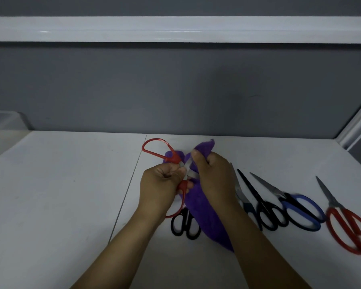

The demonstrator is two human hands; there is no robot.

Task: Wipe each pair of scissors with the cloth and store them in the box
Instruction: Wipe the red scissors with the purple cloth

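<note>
Job was judged to be barely started here: one pair of scissors with big red plastic loop handles was gripped near the pivot by the left hand, fingers curled tight round it, while the blades were pinched inside a fuzzy purple cloth that was bunched up in the right hand, also clamped on it. So that pair was reckoned to be mid-wipe, held just above the white tabletop. Five more pairs were seen lying on the table, not yet dealt with by the look of it: a black-handled pair partly tucked under the hanging cloth, then off to the right a small grey-handled pair, a slim black pair, a chunky blue-and-black pair and a red-handled pair furthest out. The pale translucent plastic box was parked well apart at the far left edge, and whether anything had been stored in it couldn't be told, since its inside wasn't shown
</note>
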